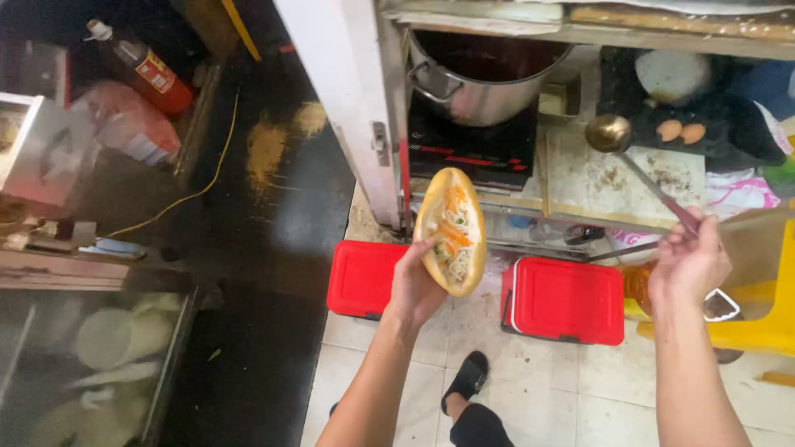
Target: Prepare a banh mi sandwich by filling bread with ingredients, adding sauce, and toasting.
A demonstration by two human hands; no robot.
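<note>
Between hands (414,285): sandwich (452,230), ladle (609,132).

The filled baguette (451,230) has a golden-tan crust, with orange carrot shreds, pale strips and green flecks inside. Two storage boxes carry bright red lids (568,299). The ladle (609,132) is dull brass-coloured, the stockpot (480,76) silver-grey, the stool (766,314) at right yellow.

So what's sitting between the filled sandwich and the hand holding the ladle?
In the head view, between the sandwich in the left hand and the right hand holding the ladle, a red-lidded box sits on the tiled floor below.
</note>
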